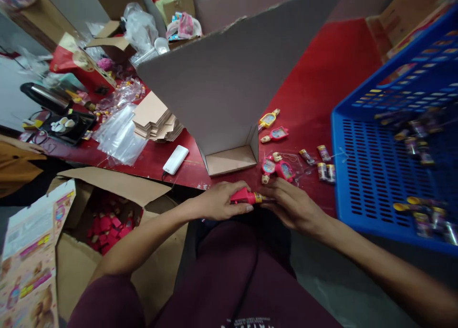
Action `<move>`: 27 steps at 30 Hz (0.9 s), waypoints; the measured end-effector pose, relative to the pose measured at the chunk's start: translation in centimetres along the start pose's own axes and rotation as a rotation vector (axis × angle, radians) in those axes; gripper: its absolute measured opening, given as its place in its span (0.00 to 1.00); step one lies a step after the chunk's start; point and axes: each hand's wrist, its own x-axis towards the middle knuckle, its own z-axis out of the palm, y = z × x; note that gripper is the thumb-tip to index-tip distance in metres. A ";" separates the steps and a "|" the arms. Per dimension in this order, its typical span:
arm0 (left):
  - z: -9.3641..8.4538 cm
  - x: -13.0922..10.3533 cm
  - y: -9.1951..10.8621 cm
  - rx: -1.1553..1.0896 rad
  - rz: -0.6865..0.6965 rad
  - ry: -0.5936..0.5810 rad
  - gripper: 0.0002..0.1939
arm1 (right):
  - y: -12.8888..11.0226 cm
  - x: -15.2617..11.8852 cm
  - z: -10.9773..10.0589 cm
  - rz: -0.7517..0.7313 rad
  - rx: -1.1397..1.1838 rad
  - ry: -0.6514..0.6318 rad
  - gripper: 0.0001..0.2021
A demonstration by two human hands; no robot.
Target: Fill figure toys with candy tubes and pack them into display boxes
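Note:
My left hand (222, 200) grips a pinkish-red plastic piece (241, 196) between thumb and fingers, just above my lap at the table's front edge. Joined to its right end or pressed against it is a small tube (258, 198) with a yellow rim. Closed fingers of my right hand (295, 205) hold the tube's other end and partly hide it. Just beyond that hand lie red mirror-shaped toys (285, 170) with small figure-like ends. A yellow toy of that shape (267, 119) rests farther back. Several small dark tubes (324, 153) lie to the right.
An upright open cardboard box (229, 89) stands ahead. At right is a blue plastic basket (339, 175) holding more tubes. A carton (157, 251) of red pieces sits lower left. The red table (307, 80) also bears a white power bank (175, 159), stacked cardboard (152, 116) and plastic bags (119, 132).

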 end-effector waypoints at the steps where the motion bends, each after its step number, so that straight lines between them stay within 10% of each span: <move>1: 0.0 -0.2 0.1 0.026 0.004 -0.012 0.15 | -0.2 -0.1 0.2 -0.022 -0.021 -0.009 0.14; 13: 0.8 0.2 -1.2 0.178 0.036 -0.172 0.12 | -0.7 -1.6 1.5 -0.071 -0.097 -0.080 0.12; 22: 2.7 0.2 -2.0 0.687 0.131 -0.222 0.15 | -0.2 -1.8 2.8 0.851 0.745 -0.593 0.30; 27: 0.5 0.0 -2.1 0.374 -0.075 -0.242 0.16 | -0.2 -1.5 3.3 0.355 0.178 -0.293 0.23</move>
